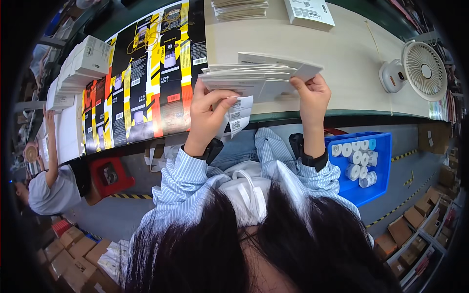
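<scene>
Above the table's near edge I hold a stack of flat white folded cartons (pixel 251 73) between both hands. My left hand (pixel 207 115) is closed at the stack's left end, and its thumb and forefinger also pinch a white label strip (pixel 241 117) printed with square codes. The strip hangs down in front of the cartons. At the right end, my right hand (pixel 313 95) is closed, its thumb in front and its fingers behind the carton edges. The stack's layers are slightly fanned out, and the left fingers behind it are hidden.
Black, yellow and red printed sheets (pixel 168 78) cover the table's left part, beside stacked white boxes (pixel 93 58). More flat cartons (pixel 239 10) and a white box (pixel 310 12) lie at the back. A fan (pixel 425 71) stands right. A blue crate (pixel 361 196) holds label rolls. A co-worker (pixel 53 190) works left.
</scene>
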### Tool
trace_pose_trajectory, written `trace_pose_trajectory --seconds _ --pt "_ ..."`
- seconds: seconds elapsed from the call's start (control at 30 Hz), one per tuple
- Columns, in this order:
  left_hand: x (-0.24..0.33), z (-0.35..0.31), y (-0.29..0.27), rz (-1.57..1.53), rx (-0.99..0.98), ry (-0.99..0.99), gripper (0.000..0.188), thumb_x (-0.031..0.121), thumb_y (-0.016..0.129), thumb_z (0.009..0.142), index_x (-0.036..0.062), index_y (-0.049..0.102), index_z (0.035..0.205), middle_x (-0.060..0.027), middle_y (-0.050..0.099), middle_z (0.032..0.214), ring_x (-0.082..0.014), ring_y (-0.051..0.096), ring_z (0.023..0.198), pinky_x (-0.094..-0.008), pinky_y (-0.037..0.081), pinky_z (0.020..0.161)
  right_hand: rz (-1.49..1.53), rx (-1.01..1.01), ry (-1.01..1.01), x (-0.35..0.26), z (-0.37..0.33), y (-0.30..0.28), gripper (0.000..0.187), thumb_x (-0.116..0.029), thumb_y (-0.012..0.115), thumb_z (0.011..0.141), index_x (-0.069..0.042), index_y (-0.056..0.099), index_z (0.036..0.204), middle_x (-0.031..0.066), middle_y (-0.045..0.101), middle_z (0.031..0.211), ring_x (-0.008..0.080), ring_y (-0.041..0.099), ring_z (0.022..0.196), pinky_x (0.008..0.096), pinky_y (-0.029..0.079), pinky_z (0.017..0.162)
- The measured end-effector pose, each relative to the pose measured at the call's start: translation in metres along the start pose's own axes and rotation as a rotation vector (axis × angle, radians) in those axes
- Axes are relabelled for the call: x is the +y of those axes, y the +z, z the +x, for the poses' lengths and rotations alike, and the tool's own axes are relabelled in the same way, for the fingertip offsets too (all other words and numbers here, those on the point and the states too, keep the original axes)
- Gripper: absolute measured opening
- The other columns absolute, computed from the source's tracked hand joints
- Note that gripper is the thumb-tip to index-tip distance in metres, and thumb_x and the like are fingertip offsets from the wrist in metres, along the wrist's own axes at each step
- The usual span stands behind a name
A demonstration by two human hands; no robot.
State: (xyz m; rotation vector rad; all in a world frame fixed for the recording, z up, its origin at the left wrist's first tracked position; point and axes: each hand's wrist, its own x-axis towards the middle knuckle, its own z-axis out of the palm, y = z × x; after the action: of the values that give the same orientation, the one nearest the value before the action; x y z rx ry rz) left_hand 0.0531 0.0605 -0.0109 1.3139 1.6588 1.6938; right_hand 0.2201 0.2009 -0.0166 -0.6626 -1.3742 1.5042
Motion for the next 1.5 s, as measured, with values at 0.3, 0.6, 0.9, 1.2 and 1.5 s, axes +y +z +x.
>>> trace_pose_trajectory --seconds 0.3,0.6,0.9,1.2,1.5 --pt "0.002 -0.003 0.0 -0.04 0.06 0.031 0.006 -0.003 0.062 0.078 -0.0033 0.064 0.084 -0.0087 0.047 0.098 -0.0184 0.053 0.091 -0.0272 0.045 0.078 0.243 0.288 0.108 0.004 0.014 -0.009 0.03 -0.02 0.051 0.093 0.005 0.053 0.11 0.0088 0.061 0.101 0.0121 0.057 0.09 0.0271 0.047 0.078" --pt "0.004 -0.006 0.007 0.063 0.122 0.212 0.003 0.002 0.064 0.078 -0.0002 0.066 0.08 -0.0155 0.043 0.115 -0.0322 0.043 0.118 -0.0361 0.038 0.093 0.161 -0.196 0.053 0.017 -0.019 0.003 0.041 -0.03 0.057 0.089 -0.002 0.045 0.117 0.0033 0.051 0.109 0.0115 0.046 0.107 0.0246 0.037 0.09" --pt "0.002 -0.011 0.009 -0.005 0.108 0.193 0.007 0.008 0.065 0.076 0.0047 0.069 0.081 -0.0198 0.031 0.135 -0.0328 0.039 0.122 -0.0394 0.034 0.099 -0.036 -0.411 -0.159 0.018 -0.021 0.026 0.071 -0.019 0.078 0.068 -0.003 0.037 0.124 0.0143 0.042 0.125 0.0221 0.042 0.116 0.034 0.035 0.095" --pt "0.009 -0.01 0.003 -0.105 0.08 0.213 0.008 0.01 0.064 0.076 0.005 0.068 0.08 -0.0211 0.028 0.138 -0.0347 0.038 0.122 -0.0424 0.031 0.101 0.066 -0.339 -0.201 0.011 -0.027 0.033 0.074 -0.013 0.073 0.072 -0.003 0.028 0.129 0.0173 0.04 0.129 0.0266 0.04 0.12 0.0382 0.032 0.099" --pt "0.029 0.009 0.023 -0.119 -0.137 0.074 0.007 0.011 0.066 0.075 0.0063 0.068 0.078 -0.0249 0.028 0.139 -0.0376 0.025 0.132 -0.0432 0.02 0.106 -0.033 -0.038 -0.058 -0.03 0.023 0.003 0.05 -0.008 0.063 0.082 0.001 0.036 0.123 0.0118 0.051 0.113 0.0178 0.049 0.105 0.0319 0.04 0.091"
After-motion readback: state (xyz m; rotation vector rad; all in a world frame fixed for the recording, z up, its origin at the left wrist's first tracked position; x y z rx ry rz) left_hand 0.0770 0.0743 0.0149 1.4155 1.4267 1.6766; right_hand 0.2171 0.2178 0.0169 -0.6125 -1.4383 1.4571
